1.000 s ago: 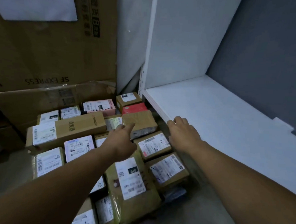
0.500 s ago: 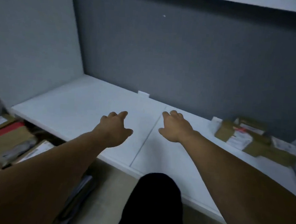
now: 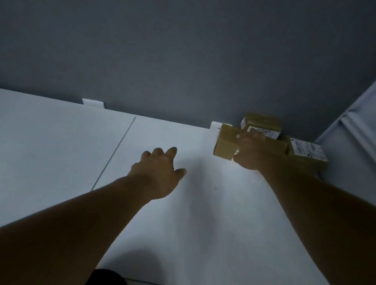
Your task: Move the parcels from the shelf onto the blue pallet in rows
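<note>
Upper right: right hand (image 3: pixel 251 150) grip seemingly curls round 1 long brown cardboard parcel (image 3: pixel 225 142) on the white shelf (image 3: pixel 50 145). Support its left end with the spread left hand (image 3: pixel 158 173).

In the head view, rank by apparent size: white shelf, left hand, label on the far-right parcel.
1. white shelf
2. left hand
3. label, though farther from the camera, so real sizes are unsure.

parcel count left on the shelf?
3 distinct, all in the back right corner of the shelf: left parcel in the right hand, rear parcel against the wall, right parcel beside the side panel. The hand may hide more.
</note>
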